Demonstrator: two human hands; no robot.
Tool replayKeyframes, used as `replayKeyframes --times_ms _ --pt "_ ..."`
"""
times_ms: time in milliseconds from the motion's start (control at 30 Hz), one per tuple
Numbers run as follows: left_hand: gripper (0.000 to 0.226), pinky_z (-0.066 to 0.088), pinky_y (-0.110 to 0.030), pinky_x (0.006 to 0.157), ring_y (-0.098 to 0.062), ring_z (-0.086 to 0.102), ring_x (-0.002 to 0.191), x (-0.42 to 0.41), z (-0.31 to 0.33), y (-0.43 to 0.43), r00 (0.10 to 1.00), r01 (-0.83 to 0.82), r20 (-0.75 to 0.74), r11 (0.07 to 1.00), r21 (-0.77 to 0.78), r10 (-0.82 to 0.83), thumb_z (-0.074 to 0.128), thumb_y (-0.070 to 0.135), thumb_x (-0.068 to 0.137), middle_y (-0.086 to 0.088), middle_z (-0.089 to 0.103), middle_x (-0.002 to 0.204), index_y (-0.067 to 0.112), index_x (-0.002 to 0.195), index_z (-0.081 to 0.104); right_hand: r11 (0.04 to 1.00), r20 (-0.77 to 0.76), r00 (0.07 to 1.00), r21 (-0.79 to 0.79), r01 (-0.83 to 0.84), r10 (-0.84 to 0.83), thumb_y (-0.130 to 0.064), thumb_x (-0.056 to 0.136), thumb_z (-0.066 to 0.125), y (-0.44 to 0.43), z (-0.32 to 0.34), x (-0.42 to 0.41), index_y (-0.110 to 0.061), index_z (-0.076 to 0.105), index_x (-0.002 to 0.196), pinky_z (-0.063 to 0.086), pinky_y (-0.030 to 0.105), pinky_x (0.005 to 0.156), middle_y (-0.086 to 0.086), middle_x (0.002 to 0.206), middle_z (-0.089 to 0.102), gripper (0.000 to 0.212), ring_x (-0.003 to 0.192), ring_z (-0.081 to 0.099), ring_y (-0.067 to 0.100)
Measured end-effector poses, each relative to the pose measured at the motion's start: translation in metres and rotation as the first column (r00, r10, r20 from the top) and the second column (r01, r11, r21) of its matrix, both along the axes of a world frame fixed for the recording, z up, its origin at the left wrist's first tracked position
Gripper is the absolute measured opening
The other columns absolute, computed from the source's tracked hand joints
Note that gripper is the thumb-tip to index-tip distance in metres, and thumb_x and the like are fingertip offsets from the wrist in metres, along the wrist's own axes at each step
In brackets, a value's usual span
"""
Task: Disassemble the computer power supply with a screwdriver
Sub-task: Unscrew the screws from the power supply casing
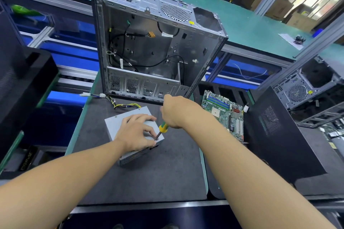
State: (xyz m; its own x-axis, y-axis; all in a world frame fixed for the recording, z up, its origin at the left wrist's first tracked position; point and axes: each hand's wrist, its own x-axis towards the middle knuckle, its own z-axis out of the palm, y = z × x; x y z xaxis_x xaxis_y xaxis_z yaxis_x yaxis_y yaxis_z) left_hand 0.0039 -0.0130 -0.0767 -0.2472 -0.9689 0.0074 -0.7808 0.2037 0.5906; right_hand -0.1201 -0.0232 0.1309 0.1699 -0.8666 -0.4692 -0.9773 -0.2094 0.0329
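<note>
Grey sheet metal forms the power supply (116,123), which is set flat on the dark mat (158,176) just in front of the stripped computer case (149,46), with its cable bundle (126,105) trailing toward the case. The box is held down by the left hand (135,132), laid across its top, presumably so that it is not slid or turned under the tool. The screwdriver (163,127) is gripped by the right hand (175,110), fingers wrapped round the yellow-and-green handle. It is tilted so that its tip meets the near right corner of the lid, where a screw is probably seated. The left thumb and forefinger are drawn close at that tip. Whether the shaft or a screw is pinched cannot be told, since the screw head is hidden by them. A motherboard (223,115) is laid just right of the mat.
</note>
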Motion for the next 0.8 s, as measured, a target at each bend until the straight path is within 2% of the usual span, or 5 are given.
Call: replayKeyframes --times_ms 233,333,467,667,800 --pt "0.024 -0.007 -0.008 0.096 0.016 0.016 0.115 -0.0008 0.0033 -0.0013 1.0 -0.01 0.005 1.0 0.009 0.009 0.063 0.051 0.054 0.056 0.022 0.114 0.059 0.077 0.065 0.998 0.008 1.0 0.062 -0.013 0.012 -0.025 0.095 0.046 0.0025 0.0058 0.0008 -0.011 0.041 0.125 0.04 0.037 0.071 0.012 0.133 0.035 0.033 0.098 0.053 0.036" --pt "0.023 -0.004 -0.01 0.098 0.015 0.017 0.116 -0.0012 0.0053 -0.0011 1.0 0.0 -0.011 1.0 0.015 0.0 0.061 0.048 0.054 0.05 0.03 0.117 0.058 0.075 0.065 0.998 -0.012 1.0 -0.053 0.023 -0.024 -0.033 0.099 0.035 0.0064 0.0024 -0.0001 -0.012 0.039 0.119 0.033 0.038 0.069 0.009 0.122 0.042 0.029 0.089 0.048 0.033" --pt "0.026 0.0 -0.015 0.101 0.014 0.018 0.118 -0.0003 0.0047 -0.0012 1.0 0.011 -0.017 1.0 0.012 -0.011 0.058 0.049 0.053 0.044 0.033 0.123 0.052 0.078 0.065 0.987 -0.034 0.998 -0.155 -0.048 0.043 -0.019 0.098 0.039 0.0086 -0.0016 -0.0022 -0.012 0.035 0.101 0.026 0.032 0.054 0.01 0.101 0.054 0.008 0.081 0.048 0.033" --pt "0.026 -0.012 -0.005 0.096 0.02 0.013 0.112 -0.001 0.0021 0.0013 1.0 -0.01 0.007 0.999 -0.033 0.01 0.055 0.052 0.052 0.056 0.022 0.114 0.055 0.077 0.061 0.997 0.068 0.994 -0.008 -0.08 0.08 -0.023 0.092 0.049 0.0058 0.0025 -0.0022 -0.017 0.045 0.122 0.044 0.043 0.085 0.007 0.124 0.043 0.031 0.111 0.045 0.032" --pt "0.023 -0.008 -0.007 0.098 0.02 0.014 0.111 -0.0017 0.0015 0.0018 1.0 -0.009 0.004 0.999 -0.033 0.009 0.055 0.053 0.052 0.053 0.027 0.111 0.056 0.074 0.059 0.997 0.034 0.998 -0.059 -0.055 0.057 -0.036 0.097 0.042 0.0063 -0.0006 -0.0014 -0.015 0.042 0.122 0.04 0.042 0.077 0.005 0.117 0.041 0.033 0.106 0.047 0.033"
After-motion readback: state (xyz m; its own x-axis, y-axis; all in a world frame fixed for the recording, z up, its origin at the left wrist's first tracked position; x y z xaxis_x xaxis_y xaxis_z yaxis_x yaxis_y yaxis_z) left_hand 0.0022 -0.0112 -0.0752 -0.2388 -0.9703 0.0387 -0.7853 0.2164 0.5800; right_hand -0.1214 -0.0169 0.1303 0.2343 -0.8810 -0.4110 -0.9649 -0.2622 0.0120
